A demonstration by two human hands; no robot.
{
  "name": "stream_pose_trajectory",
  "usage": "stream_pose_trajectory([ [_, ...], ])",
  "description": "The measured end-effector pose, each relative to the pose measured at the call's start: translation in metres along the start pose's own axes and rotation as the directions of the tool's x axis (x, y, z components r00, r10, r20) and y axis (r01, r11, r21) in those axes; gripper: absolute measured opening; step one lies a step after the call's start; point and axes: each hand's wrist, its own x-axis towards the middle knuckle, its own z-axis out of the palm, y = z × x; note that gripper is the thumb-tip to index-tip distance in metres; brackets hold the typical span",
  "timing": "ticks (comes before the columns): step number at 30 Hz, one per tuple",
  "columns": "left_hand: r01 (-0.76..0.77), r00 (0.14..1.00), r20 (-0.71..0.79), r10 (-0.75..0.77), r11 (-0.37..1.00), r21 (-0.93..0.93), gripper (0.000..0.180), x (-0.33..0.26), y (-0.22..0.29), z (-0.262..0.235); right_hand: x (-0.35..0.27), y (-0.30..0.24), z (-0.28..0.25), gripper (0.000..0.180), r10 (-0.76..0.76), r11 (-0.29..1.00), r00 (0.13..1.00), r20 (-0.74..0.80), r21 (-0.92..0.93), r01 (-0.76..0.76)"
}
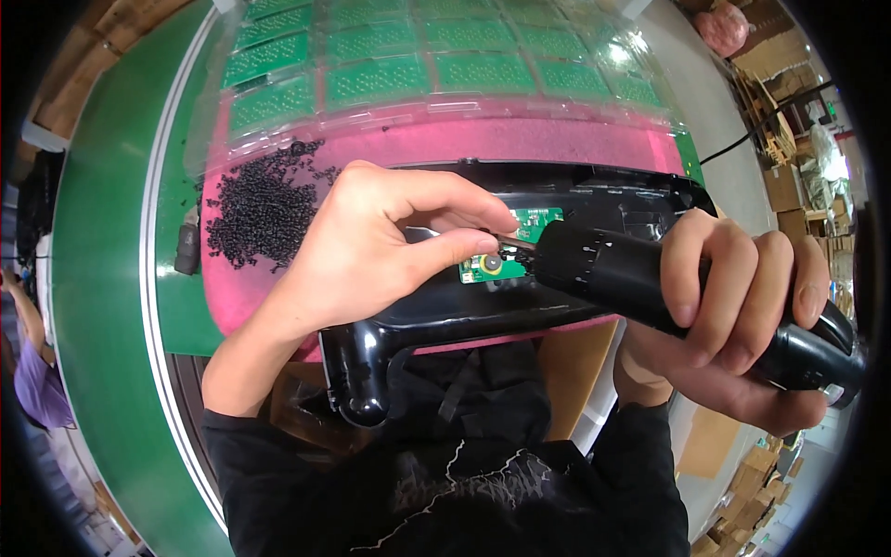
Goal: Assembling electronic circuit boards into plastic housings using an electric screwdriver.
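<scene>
My right hand point(742, 297) is wrapped around a black electric screwdriver point(603, 269), which is tilted with its nose toward the left. Its thin metal bit point(516, 243) reaches between the thumb and forefinger of my left hand point(371, 241), which are pinched at the bit's end. Whether a screw sits at that tip is hidden by the fingers. Just beneath lies a small green circuit board point(473, 272) with a round yellow-rimmed part, set inside a glossy black plastic housing point(427, 311). The housing's rounded leg point(357, 376) juts out over the table's near edge.
A heap of small black screws point(264, 204) lies on the pink mat point(408, 139), left of the housing. Clear plastic trays of green boards point(371, 79) stand behind. A small dark object point(187, 246) rests on the green table point(116, 232). Cardboard boxes point(784, 186) are at the right.
</scene>
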Motion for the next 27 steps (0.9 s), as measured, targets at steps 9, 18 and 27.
stream_pose_trajectory([
  [9,-0.244,0.955,-0.064,0.290,0.890,0.386,0.018,0.004,-0.012,0.004,-0.001,-0.007,-0.014,0.048,0.075,0.997,0.995,0.060,-0.018,-0.074],
  [18,-0.150,0.988,0.095,0.118,0.865,0.480,0.027,-0.002,-0.017,0.007,-0.002,0.009,-0.065,0.064,0.292,0.929,0.955,-0.053,-0.220,-0.297],
  [27,-0.166,0.979,0.202,0.041,0.738,0.654,0.041,-0.005,-0.020,0.009,0.000,0.012,-0.067,0.066,0.324,0.917,0.942,-0.090,-0.216,-0.336],
])
